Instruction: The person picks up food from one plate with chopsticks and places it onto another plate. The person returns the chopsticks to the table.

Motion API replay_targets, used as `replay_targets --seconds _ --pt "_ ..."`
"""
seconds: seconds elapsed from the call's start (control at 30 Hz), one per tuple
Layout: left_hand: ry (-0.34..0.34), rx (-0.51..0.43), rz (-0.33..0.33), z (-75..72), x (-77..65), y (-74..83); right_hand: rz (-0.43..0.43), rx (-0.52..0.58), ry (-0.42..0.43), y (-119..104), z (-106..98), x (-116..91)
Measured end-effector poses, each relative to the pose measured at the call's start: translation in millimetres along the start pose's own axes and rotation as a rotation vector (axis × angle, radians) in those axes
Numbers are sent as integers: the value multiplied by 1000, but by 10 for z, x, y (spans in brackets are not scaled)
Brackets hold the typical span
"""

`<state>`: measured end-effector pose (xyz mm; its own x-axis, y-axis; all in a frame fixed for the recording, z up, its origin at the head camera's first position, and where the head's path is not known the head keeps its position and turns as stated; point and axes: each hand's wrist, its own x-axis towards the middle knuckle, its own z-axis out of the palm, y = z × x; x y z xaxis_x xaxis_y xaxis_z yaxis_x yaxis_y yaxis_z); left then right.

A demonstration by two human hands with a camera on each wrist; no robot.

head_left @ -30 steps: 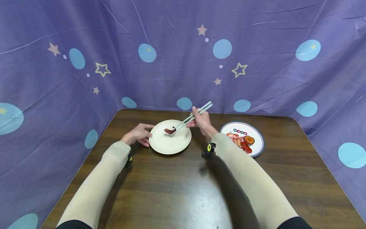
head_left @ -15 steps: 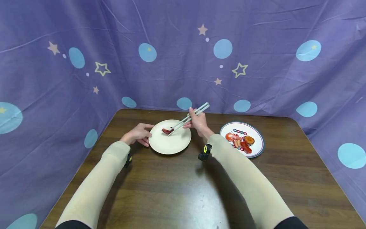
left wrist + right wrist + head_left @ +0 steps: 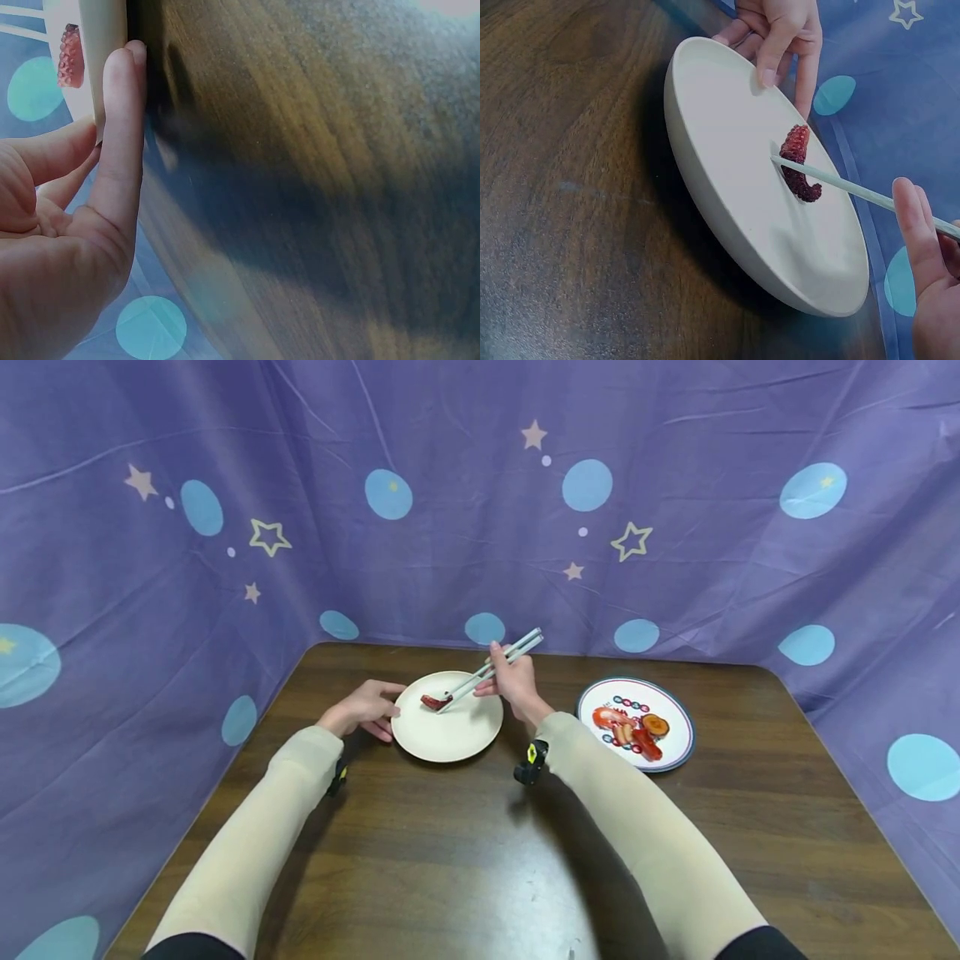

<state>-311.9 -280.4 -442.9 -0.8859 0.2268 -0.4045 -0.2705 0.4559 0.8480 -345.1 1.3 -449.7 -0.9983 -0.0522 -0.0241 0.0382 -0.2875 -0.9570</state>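
Note:
My right hand [image 3: 516, 683] holds a pair of pale green chopsticks [image 3: 487, 672], their tips pointing down to the left over a cream plate [image 3: 450, 739]. At those tips is a dark red, bumpy piece [image 3: 795, 142] with a curled end, like an octopus tentacle. One chopstick crosses it in the right wrist view. Whether the piece touches the plate I cannot tell. On the plate's left rim, my left hand [image 3: 366, 708] pinches the edge, thumb [image 3: 767, 75] on top and fingers [image 3: 120, 112] at the outer side and below.
To the right stands a white plate [image 3: 600, 693] with a blue rim, bearing a shrimp [image 3: 609, 718], a round brown slice [image 3: 656, 725] and other reddish food pieces. Both plates are on a brown wooden table [image 3: 420, 860]. A purple curtain [image 3: 465, 552] encloses its back and sides.
My right hand has moved a little to the left, and the chopsticks and the tentacle piece have shifted left over the cream plate. The left hand stays at the rim.

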Motion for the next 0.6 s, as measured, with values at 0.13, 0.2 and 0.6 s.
replay_targets --seconds 0.13,0.2,0.6 --pt "-7 0 4 1 -10 11 3 3 16 2 11 1" --pt "-4 2 1 0 -14 11 1 4 16 2 18 -5" --pt "3 6 -8 -11 -12 12 -6 10 4 23 28 -16"
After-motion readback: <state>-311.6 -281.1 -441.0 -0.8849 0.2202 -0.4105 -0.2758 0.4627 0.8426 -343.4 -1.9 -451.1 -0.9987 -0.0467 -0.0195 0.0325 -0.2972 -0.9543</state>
